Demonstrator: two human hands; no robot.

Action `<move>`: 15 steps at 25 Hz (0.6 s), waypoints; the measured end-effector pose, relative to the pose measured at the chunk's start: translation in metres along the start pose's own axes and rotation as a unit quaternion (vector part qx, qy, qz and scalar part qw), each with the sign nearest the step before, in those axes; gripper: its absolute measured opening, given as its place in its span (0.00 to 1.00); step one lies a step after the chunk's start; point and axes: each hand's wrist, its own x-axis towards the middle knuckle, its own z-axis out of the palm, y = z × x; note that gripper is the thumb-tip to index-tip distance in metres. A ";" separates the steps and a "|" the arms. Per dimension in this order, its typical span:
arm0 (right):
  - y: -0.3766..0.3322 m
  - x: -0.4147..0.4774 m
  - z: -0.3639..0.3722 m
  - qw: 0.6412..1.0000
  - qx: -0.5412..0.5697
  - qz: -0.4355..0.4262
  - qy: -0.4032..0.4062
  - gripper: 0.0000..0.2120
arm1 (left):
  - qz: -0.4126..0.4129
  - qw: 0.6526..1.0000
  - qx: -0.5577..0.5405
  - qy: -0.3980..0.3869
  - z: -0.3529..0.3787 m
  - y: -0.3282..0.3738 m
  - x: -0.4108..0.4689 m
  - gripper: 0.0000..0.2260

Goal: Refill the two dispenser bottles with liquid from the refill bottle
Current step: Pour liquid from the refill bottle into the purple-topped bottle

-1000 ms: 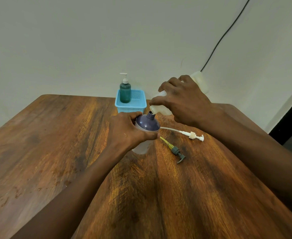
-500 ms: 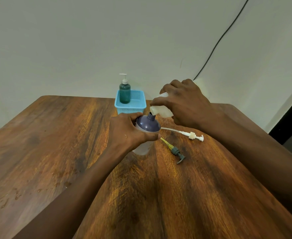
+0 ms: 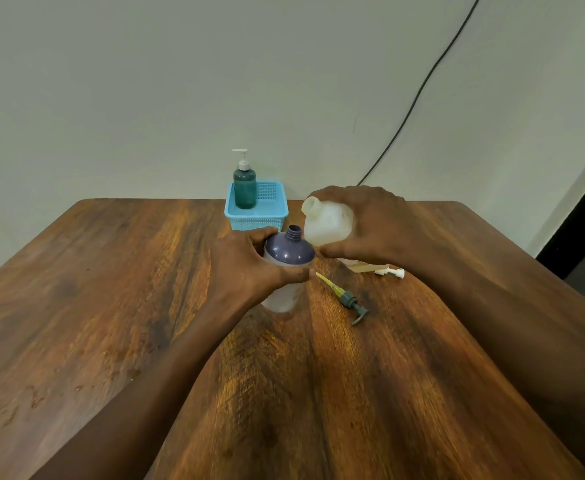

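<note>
Refill bottle [image 3: 325, 225] is being held in the right hand [image 3: 377, 230], with the fingers curled over its far side and the thumb under it, just behind the purple-shouldered dispenser bottle [image 3: 289, 252]. A second ago its mouth was being tipped down onto that bottle's open neck. Now it is being righted and drawn back, so the mouth is facing up and to the left, apart from the neck.

The dispenser bottle is being steadied upright on the table [image 3: 111, 306] by the left hand [image 3: 246, 271], whose fingers are wrapped round its body below the shoulder. No stream is being seen between the two openings, so pouring into this bottle is being judged as finished or paused. How full it is cannot be told, since the frosted body is mostly covered by the hand.

A grey pump [image 3: 351, 304] with a yellowish tube is lying on the table just right of the bottle, and a white pump [image 3: 392, 271] is lying partly hidden under the right wrist. Refitting a pump is probably being called for next.

The green dispenser bottle [image 3: 245, 190], with its pump on and seemingly full, is standing in the blue basket [image 3: 273, 216] at the table's far edge.
</note>
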 end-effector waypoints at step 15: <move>0.067 -0.025 0.046 0.959 0.158 0.227 0.059 0.47 | -0.003 1.000 -0.001 -0.025 0.004 -0.008 -0.002 0.33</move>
